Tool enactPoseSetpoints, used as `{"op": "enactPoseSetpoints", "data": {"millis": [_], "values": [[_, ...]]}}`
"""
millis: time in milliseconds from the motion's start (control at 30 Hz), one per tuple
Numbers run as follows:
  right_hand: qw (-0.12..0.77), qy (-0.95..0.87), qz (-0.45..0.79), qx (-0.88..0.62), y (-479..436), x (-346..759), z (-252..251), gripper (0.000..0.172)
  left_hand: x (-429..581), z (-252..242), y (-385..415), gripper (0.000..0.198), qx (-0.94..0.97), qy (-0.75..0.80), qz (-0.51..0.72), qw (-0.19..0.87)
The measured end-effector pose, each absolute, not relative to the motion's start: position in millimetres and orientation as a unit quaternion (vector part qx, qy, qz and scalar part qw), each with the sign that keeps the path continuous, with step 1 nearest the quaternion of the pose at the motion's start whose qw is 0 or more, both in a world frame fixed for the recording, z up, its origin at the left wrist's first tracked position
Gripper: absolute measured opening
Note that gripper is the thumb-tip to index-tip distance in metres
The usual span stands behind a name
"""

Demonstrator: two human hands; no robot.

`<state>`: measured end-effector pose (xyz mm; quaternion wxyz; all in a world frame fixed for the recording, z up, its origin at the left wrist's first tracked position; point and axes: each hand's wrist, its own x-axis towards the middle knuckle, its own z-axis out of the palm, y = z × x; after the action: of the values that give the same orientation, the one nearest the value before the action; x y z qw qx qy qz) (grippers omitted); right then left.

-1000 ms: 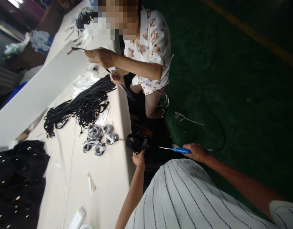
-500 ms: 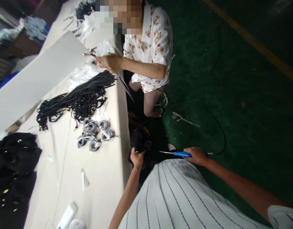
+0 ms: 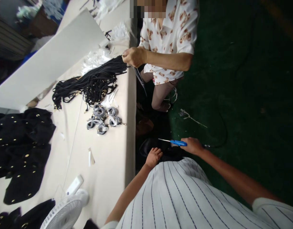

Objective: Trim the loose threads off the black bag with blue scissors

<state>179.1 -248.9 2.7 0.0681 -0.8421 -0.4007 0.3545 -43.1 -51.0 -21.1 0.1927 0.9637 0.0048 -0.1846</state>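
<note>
My left hand (image 3: 154,157) is at my lap, its fingers curled over a dark black fabric piece (image 3: 147,146). The lower part of that piece merges with the shadow below. In my right hand (image 3: 192,146) is a blue-handled tool (image 3: 178,142) with a thin metal tip, pointing left over the black piece. The tool's exact kind is unclear. A thin dark cord (image 3: 219,146) trails from behind this hand toward the right.
On the table (image 3: 110,159) to my left lie black straps (image 3: 94,79), coiled wrapped straps (image 3: 99,111), black pieces with gold studs (image 3: 24,143), and a white fan (image 3: 64,213). A white board (image 3: 53,60) stands behind. A co-worker in a patterned shirt (image 3: 170,41) is ahead.
My left hand has shifted right toward my lap, and the black piece has come lower with it. The co-worker's hand has moved to the strap ends. The view has turned, bringing the fan in.
</note>
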Motion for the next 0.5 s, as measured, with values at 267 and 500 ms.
{"op": "enactPoseSetpoints", "data": {"millis": [267, 500], "values": [[0.057, -0.478, 0.350, -0.804, -226.6, 170.9, 26.7, 0.005, -61.5, -21.3, -52.9, 0.016, 0.962, 0.033, -0.204, 0.178], [0.055, -0.524, 0.341, -0.778, -218.5, 167.3, 46.1, 0.007, -69.0, -26.2, -59.7, 0.014, 0.961, 0.039, -0.209, 0.175]]}}
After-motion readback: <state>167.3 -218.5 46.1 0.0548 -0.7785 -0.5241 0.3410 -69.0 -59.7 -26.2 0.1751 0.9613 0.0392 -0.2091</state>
